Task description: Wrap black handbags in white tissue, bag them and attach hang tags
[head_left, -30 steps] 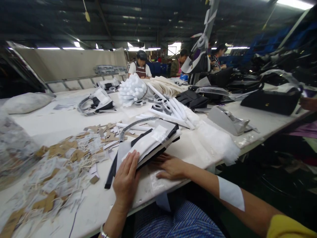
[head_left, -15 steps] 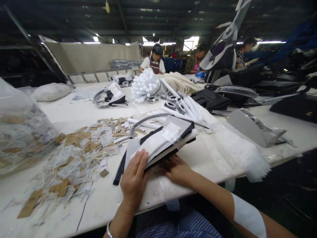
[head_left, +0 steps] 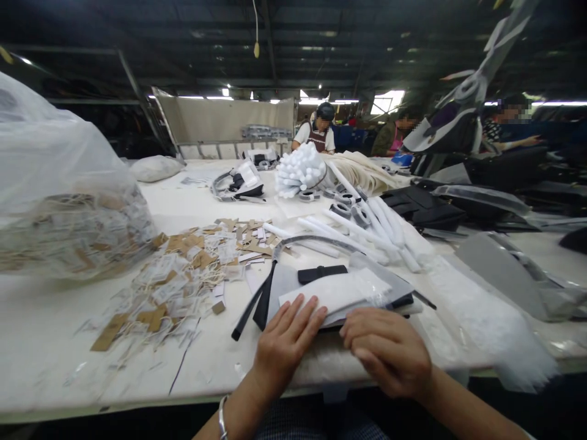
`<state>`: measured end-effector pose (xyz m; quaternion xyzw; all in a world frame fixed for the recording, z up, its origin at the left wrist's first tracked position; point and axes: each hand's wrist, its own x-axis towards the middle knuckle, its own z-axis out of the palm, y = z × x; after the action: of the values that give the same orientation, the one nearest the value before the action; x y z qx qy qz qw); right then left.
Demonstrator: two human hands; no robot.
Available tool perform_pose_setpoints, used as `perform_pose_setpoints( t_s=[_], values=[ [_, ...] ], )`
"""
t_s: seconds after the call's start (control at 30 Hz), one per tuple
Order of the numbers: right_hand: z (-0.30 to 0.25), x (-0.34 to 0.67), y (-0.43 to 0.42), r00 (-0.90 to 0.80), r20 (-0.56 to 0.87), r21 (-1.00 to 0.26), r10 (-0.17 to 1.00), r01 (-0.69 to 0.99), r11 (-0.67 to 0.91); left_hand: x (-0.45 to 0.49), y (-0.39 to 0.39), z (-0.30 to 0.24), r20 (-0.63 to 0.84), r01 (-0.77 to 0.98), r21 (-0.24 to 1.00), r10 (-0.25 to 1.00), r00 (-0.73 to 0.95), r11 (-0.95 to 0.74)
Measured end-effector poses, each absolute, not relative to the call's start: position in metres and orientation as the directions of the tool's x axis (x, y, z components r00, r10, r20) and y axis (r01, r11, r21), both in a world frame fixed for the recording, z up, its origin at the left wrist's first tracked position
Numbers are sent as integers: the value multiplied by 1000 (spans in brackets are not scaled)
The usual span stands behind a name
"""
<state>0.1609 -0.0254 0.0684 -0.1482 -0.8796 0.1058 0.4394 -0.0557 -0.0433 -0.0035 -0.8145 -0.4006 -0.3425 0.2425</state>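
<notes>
A black handbag (head_left: 323,274), partly covered in white wrapping and clear film, lies flat near the table's front edge. Its wrapped handle (head_left: 316,238) arches away from me, with a loose black end at the left. My left hand (head_left: 291,339) rests on the white padding (head_left: 337,292) with fingers stretched out flat. At the bag's near edge, my right hand (head_left: 389,345) is closed, fingers curled inward; whatever is inside them is hidden. Paper tags with strings (head_left: 197,269) are heaped to the left of the bag.
A large clear plastic bag of tags (head_left: 73,214) stands at the left. Beyond the handbag lie white foam tubes (head_left: 300,170), tape rolls (head_left: 351,212) and another bag (head_left: 243,183). Clear plastic sheeting (head_left: 490,318) hangs over the front edge at right. A person (head_left: 316,131) works across the table.
The handbag has gone from tilted up on its edge to lying flat. My right hand has come out from beneath it and curled at its near edge. The view has turned left.
</notes>
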Motion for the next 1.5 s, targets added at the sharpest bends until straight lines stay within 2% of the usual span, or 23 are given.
perform_pose_setpoints(
  t_s=[0.07,0.1,0.17,0.2,0.23,0.27,0.33,0.43,0.53,0.63,0.8,0.9,1.13,1.27,1.37,1.5],
  values=[
    [87,162,-6,-478,705,-410,524,328,851,-48,-51,-6,752,816,-124,484,449,-564],
    [91,161,10,-441,638,-481,632,413,774,-45,-55,-8,750,817,-122,487,448,-564],
    [87,153,48,-442,376,-585,814,568,578,-38,-61,-13,747,819,-111,496,442,-563],
    [81,146,69,-462,202,-576,863,657,486,-36,-63,-14,745,822,-103,504,437,-561],
    [73,138,88,-467,30,-517,884,750,413,-34,-65,-16,742,825,-95,513,432,-557],
    [64,128,106,-453,-44,-485,890,789,378,-33,-66,-17,740,828,-87,520,426,-554],
    [45,107,136,-402,-123,-432,907,845,315,-30,-66,-18,746,835,-75,525,410,-544],
    [24,80,163,-314,-168,-405,934,886,225,-25,-65,-18,776,847,-76,502,382,-526],
    [16,71,177,-267,-241,-445,933,885,139,-19,-65,-17,782,856,-74,503,368,-512],
    [15,78,183,-262,-335,-542,905,839,43,-15,-67,-16,774,861,-64,519,362,-505],
    [14,89,184,-344,-341,-751,875,660,-33,-11,-70,-18,783,867,-52,519,343,-495],
    [10,84,184,-376,-313,-817,872,575,-46,-10,-69,-16,775,866,-56,525,351,-497],
    [-5,65,181,-405,-238,-855,883,519,7,-1,-62,-7,762,869,-76,534,367,-489],
    [-6,64,180,-419,-244,-865,875,502,0,17,-65,-18,780,893,-31,548,303,-449],
    [3,62,182,-454,-261,-883,852,468,-20,28,-68,-30,814,905,29,536,226,-425],
    [28,61,179,-545,-223,-929,809,369,-7,31,-69,-36,795,908,28,560,233,-417]
  ],
)
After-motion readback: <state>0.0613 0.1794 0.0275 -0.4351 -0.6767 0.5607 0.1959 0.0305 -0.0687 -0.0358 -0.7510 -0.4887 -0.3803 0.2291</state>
